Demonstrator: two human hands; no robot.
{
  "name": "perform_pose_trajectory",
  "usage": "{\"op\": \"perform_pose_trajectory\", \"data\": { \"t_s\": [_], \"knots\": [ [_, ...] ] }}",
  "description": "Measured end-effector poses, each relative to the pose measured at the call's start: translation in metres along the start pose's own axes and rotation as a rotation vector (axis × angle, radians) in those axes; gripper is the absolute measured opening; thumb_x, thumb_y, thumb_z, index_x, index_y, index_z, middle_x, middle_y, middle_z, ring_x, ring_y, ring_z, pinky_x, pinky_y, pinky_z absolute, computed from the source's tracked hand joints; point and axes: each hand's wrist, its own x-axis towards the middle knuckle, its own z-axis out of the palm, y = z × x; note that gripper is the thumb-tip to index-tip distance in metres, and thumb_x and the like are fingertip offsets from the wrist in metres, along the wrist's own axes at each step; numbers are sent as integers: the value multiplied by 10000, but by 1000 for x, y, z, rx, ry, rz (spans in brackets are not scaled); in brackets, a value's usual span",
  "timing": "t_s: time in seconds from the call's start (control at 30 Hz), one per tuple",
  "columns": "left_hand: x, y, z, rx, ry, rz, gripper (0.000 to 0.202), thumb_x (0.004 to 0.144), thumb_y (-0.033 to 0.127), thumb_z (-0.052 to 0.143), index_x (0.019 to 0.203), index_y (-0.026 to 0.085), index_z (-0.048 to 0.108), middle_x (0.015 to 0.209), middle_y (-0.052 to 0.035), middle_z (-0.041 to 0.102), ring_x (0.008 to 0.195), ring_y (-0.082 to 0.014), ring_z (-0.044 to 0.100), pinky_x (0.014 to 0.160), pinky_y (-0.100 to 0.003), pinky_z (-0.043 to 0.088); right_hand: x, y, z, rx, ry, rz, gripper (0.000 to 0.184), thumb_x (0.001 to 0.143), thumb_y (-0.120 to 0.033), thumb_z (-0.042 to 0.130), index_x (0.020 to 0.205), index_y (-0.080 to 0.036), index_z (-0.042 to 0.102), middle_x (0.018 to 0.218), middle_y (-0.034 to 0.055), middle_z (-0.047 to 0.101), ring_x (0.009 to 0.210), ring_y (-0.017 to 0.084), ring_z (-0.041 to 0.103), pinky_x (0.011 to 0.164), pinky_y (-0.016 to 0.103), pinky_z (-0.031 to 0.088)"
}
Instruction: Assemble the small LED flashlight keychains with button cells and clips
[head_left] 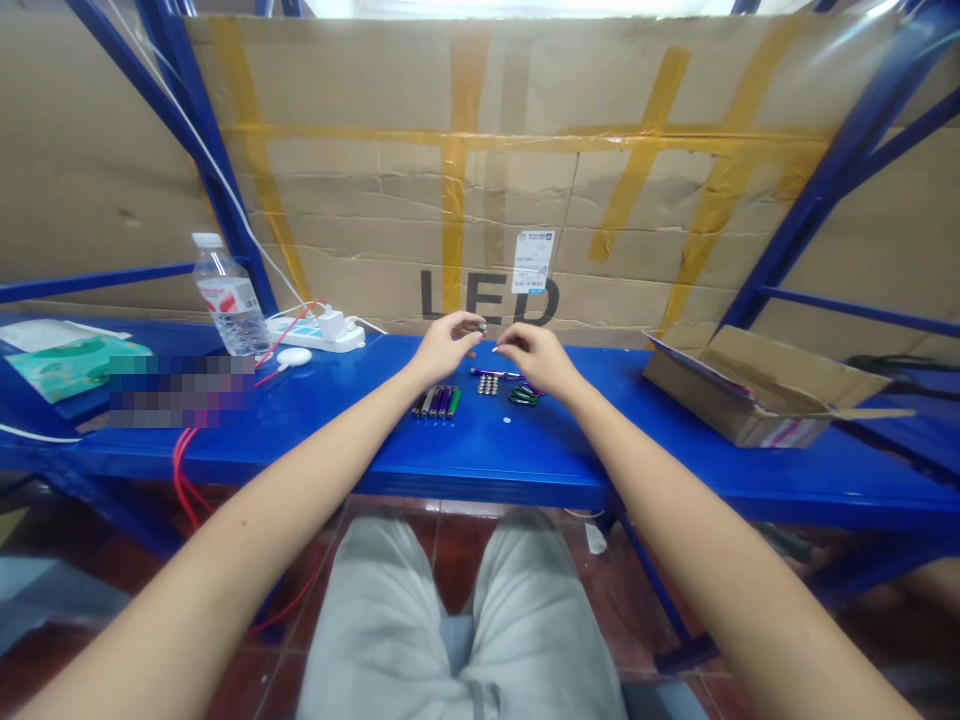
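My left hand (450,342) is closed in a pinch on a small metallic piece (481,327), too small to name. Just to its right, my right hand (531,352) has thumb and finger pressed together, with a tiny pale bit at the tips that I cannot make out. Below the hands, several slim metallic tubes (436,402) in grey, purple and green lie side by side. Small silver button-shaped pieces (487,384) are set out in rows beside them. Behind these lies a purple tube (491,373). Green loop-like pieces (523,396) sit under my right wrist.
The blue table (480,455) meets a large cardboard sheet (375,220) behind. An open cardboard box (765,390) stands at right. On the left are a water bottle (232,300), a power strip (330,335), red cables (184,470) and a green packet (75,365). A small white disc (507,420) lies near the front.
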Motion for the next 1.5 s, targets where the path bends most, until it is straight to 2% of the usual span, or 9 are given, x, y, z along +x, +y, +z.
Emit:
{"op": "perform_pose_trajectory", "data": {
  "t_s": [0.1, 0.23, 0.5, 0.7, 0.83, 0.93, 1.1, 1.33, 1.5],
  "knots": [
    [-2, 1, 2, 147, -51, 48, 229, 793, 191, 689, 1015, 137, 697, 958, -82, 727, 880, -182, 661, 760, -325, 570, 3, 0, -6, 66, 133, 37, 74, 819, -249, 621, 820, -179, 646, 790, 39, 678, 752, 184, 584, 737, 317, 453],
    [-6, 5, 5, 261, -99, 115, 204, 804, 232, 687, 984, 142, 715, 982, -76, 739, 892, -180, 657, 880, -361, 517, 2, 0, -4, 61, 122, 32, 75, 817, -258, 612, 814, -186, 633, 822, 47, 675, 779, 190, 581, 758, 324, 453],
    [-11, 9, 7, 304, -163, 134, 184, 819, 287, 672, 949, 157, 684, 887, -37, 708, 796, -160, 629, 773, -308, 492, 1, 9, -2, 51, 36, 7, 56, 797, -239, 611, 809, -188, 632, 800, 42, 666, 768, 187, 578, 730, 309, 437],
    [-11, 10, 7, 333, -179, 190, 151, 814, 272, 669, 917, 164, 647, 902, -34, 684, 867, -171, 627, 827, -312, 489, 0, 9, -7, 39, -43, 55, 94, 833, -251, 587, 815, -175, 640, 689, 14, 623, 667, 163, 558, 657, 281, 406],
    [-14, 12, 10, 390, -192, 175, 121, 892, 277, 569, 931, 174, 617, 887, -32, 688, 840, -170, 633, 799, -312, 488, -3, 6, -12, -104, -170, -18, 223, 915, -267, 509, 727, -179, 592, 629, 5, 592, 623, 146, 517, 644, 271, 367],
    [-15, 13, 11, 503, -219, 123, 162, 938, 261, 479, 932, 183, 621, 797, -18, 689, 763, -170, 627, 755, -316, 474, -4, 7, -14, -179, -213, -74, 222, 931, -248, 483, 742, -182, 576, 650, 11, 599, 623, 142, 501, 642, 268, 346],
    [-15, 12, 10, 577, -238, 167, 138, 903, 259, 532, 895, 180, 644, 841, -36, 705, 805, -191, 637, 761, -327, 468, -5, 7, -14, -234, -246, -116, 236, 918, -223, 463, 702, -184, 548, 644, 14, 577, 615, 138, 446, 626, 274, 314],
    [-19, 13, 12, 557, -221, 267, 109, 899, 268, 558, 894, 180, 622, 902, -44, 712, 855, -188, 643, 786, -313, 474, -5, 1, -15, -125, -241, -33, 279, 868, -259, 478, 598, -201, 439, 548, -19, 479, 590, 134, 414, 599, 277, 297],
    [-20, 15, 12, 615, -230, 366, 58, 890, 209, 554, 875, 185, 605, 912, -54, 705, 861, -193, 640, 788, -314, 468, -5, 1, -16, 39, -302, 41, 268, 861, -330, 492, 628, -199, 478, 535, -28, 460, 557, 128, 414, 559, 264, 321]
  ]
}}
